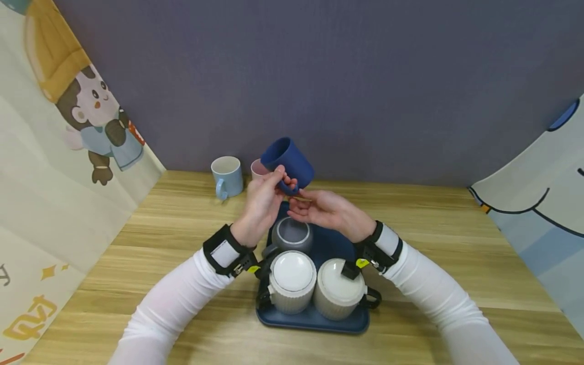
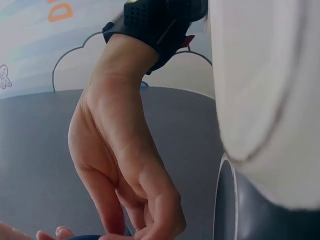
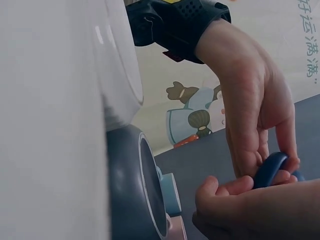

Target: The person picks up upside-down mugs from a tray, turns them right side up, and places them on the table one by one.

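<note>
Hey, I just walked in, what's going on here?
Somebody's left grip holds a dark blue mug by its handle, tilted in the air, with the right grip close to it; whether that one touches is unclear. Two white mugs and a gray mug sit on a navy tray; a light blue mug and a pink mug are on the table.

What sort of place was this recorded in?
Probably a staged indoor recording corner: a wood-grain table against a plain grey partition, cartoon-printed cloth at the side. The mug in hand, a blue one, doesn't settle it.
</note>
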Demonstrator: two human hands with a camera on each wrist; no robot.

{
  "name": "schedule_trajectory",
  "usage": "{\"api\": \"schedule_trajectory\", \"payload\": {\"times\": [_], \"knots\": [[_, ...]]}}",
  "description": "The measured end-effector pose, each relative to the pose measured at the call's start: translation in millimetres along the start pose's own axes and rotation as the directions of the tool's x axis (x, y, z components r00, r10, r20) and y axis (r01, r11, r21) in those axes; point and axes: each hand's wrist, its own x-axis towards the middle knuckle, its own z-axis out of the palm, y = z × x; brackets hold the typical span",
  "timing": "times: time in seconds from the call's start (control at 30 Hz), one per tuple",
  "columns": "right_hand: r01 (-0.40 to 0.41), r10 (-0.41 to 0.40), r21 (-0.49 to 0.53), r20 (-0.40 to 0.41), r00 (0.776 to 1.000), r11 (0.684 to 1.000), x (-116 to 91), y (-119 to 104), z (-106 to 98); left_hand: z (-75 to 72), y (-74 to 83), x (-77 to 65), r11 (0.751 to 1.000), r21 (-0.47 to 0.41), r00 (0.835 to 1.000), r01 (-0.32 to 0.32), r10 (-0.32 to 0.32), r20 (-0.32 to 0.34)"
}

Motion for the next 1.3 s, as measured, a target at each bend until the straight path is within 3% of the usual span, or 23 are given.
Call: {"api": "schedule_trajectory", "payload": {"times": [0.3,0.47,0.53,0.63,0.7,0.83,0.9,1.07,1.3], "knots": [[0.029,-0.005,-0.229,0.104,0.995,0.973,-6.7,-8.2,-5.2,-0.5,-1.4,2.8,0.998,0.049,0.999,-0.049,0.048,0.023],[0.062,0.008,-0.376,0.184,0.983,0.925,-8.0,-23.9,-19.0,5.0,-3.7,15.0,0.993,0.069,0.995,-0.097,0.096,0.019],[0.111,-0.026,-0.454,0.188,0.982,0.884,-10.5,-30.4,-25.1,7.7,-3.9,20.5,0.99,0.071,0.993,-0.121,0.12,0.016],[0.207,-0.128,-0.602,0.172,0.977,0.771,-12.5,-38.9,-37.2,9.9,-4.7,30.4,0.986,0.087,0.99,-0.144,0.144,0.005],[0.254,-0.206,-0.693,0.153,0.966,0.675,-13.7,-43.9,-45.7,10.6,-4.9,37.1,0.984,0.1,0.989,-0.145,0.147,-0.01],[0.293,-0.365,-0.821,0.111,0.924,0.491,-15.6,-50.7,-63.2,10.1,-5.2,48.2,0.983,0.129,0.99,-0.127,0.134,-0.042],[0.294,-0.439,-0.863,0.095,0.893,0.411,-17.5,-49.8,-69.5,8.8,-4.8,51.1,0.982,0.138,0.989,-0.129,0.137,-0.048],[0.296,-0.588,-0.921,0.095,0.803,0.255,-17.7,-45.1,-87.5,5.5,-6.0,57.9,0.976,0.154,0.985,-0.152,0.162,-0.057],[0.157,-0.759,-0.987,0.119,0.64,-0.022,-22.0,-38.4,-114.1,0.5,-11.0,67.0,0.968,0.201,0.984,-0.153,0.168,-0.06]]}}
